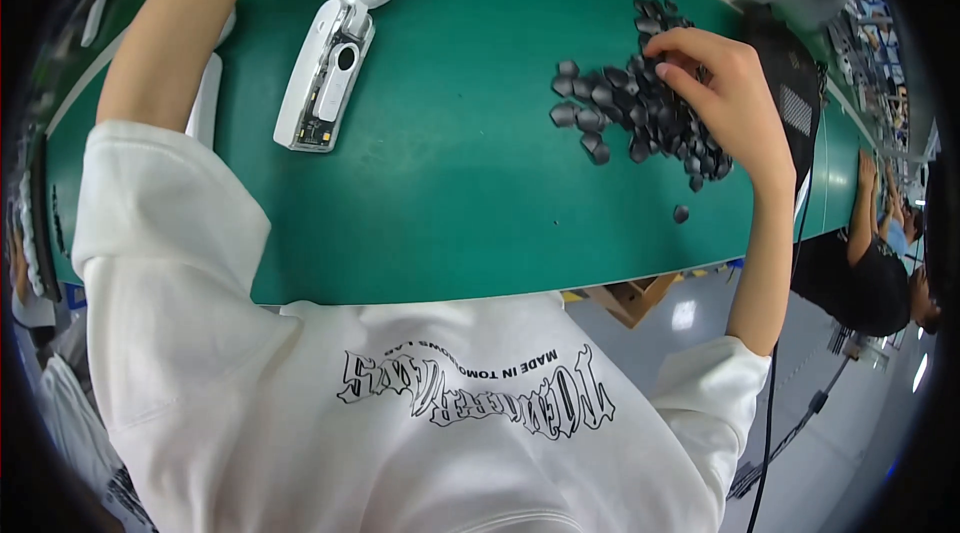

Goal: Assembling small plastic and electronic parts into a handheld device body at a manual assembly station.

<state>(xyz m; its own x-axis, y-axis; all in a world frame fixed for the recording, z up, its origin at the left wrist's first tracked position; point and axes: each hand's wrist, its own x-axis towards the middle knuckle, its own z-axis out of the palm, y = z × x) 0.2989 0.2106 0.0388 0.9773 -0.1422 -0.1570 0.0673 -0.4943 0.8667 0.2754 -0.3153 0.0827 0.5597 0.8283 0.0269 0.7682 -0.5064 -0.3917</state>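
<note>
A green table (pixel 450 203) spans the upper and middle frame, its near edge curving across the centre. The person's white shirt (pixel 240 403), with black lettering on the chest, takes up most of the lower frame. The left arm (pixel 180 43) rises through the upper left and leaves at the top edge; the left hand is out of view, so I cannot tell how its fingers stand. At the far right a person in black (pixel 855 283) sits beyond the right arm (pixel 768 253).

In the upper left lies a white device (pixel 338 68) with a ball-shaped head, a blue disc on it, and a long body with its innards exposed. The pile of black pieces (pixel 620 103) spreads over the upper right. At the pile's right edge, a black bag (pixel 795 73) lies partly behind the right hand (pixel 728 88). That hand's thumb and forefinger curl toward each other, tips in among the pieces; I cannot tell whether they pinch one.

Right of centre, below the table edge, is a brown box (pixel 635 301). Smallest is one loose piece (pixel 681 215), just below the pile.
</note>
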